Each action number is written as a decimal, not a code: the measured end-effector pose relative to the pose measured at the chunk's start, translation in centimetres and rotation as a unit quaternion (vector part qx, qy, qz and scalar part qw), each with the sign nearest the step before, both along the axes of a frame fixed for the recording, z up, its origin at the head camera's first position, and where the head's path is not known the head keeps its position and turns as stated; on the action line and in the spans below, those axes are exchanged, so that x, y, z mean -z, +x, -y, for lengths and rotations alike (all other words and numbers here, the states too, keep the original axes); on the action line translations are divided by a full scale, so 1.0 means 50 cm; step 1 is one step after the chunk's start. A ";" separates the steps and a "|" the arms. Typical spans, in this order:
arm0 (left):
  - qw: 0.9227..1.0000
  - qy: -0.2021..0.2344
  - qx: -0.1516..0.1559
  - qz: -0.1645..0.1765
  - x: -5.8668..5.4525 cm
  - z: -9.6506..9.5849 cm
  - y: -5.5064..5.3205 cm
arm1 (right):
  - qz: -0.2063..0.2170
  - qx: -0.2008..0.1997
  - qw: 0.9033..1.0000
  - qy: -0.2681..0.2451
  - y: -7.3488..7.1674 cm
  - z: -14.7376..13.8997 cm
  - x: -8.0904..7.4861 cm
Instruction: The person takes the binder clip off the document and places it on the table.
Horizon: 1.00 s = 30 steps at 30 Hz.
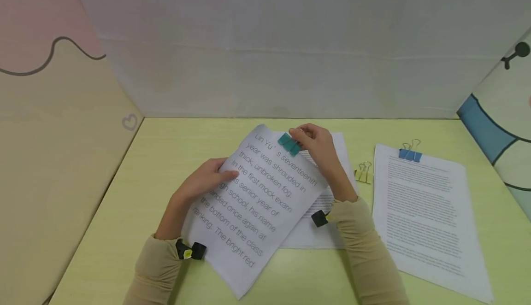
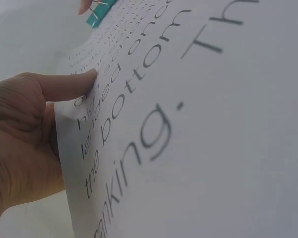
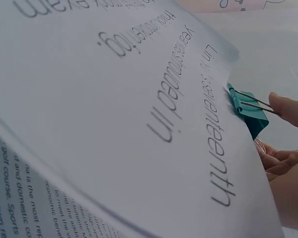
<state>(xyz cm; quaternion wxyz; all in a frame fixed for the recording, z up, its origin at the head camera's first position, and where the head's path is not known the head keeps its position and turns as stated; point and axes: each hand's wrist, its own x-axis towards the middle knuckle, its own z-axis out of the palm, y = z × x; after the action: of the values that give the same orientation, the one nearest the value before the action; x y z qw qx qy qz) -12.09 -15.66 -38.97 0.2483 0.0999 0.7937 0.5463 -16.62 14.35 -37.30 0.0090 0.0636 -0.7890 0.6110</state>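
Sheets of large-print paper (image 1: pixel 249 222) are held up at a slant over the table. My left hand (image 1: pixel 201 180) grips their left edge; in the left wrist view its thumb (image 2: pixel 72 85) lies on the printed face, the other fingers behind. At the sheets' top edge sits a teal binder clip (image 1: pixel 289 144). My right hand (image 1: pixel 318 148) pinches the clip's wire handles; the right wrist view shows the thumb (image 3: pixel 288 109) on one handle and the fingers by the other. The clip's jaws (image 3: pixel 233 99) meet the paper edge.
Behind the held sheets lies small-print paper (image 1: pixel 311 238), partly covered. A yellow binder clip (image 1: pixel 363 175) lies right of it. Further right is another printed stack (image 1: pixel 423 245) with a blue binder clip (image 1: pixel 410 155) on its top edge. A pale wall (image 1: pixel 290 74) borders the table's back.
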 end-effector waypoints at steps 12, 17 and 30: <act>0.997 -0.021 -0.080 -0.010 -0.031 0.063 0.002 | -0.029 -0.021 0.986 -0.165 0.004 0.007 -0.005; 0.993 -0.020 -0.113 -0.013 -0.044 0.083 0.002 | 0.005 -0.051 0.984 -0.169 0.006 0.014 -0.009; 0.985 -0.030 -0.164 -0.038 -0.061 0.122 0.010 | 0.052 -0.082 0.990 -0.102 0.012 0.061 0.010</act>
<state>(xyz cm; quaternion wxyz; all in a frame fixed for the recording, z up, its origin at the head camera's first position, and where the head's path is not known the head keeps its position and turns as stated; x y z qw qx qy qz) -11.61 -21.77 -35.93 0.1276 -0.0183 0.8245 0.5510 -15.99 11.29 -37.81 -0.0762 0.0953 -0.7139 0.6895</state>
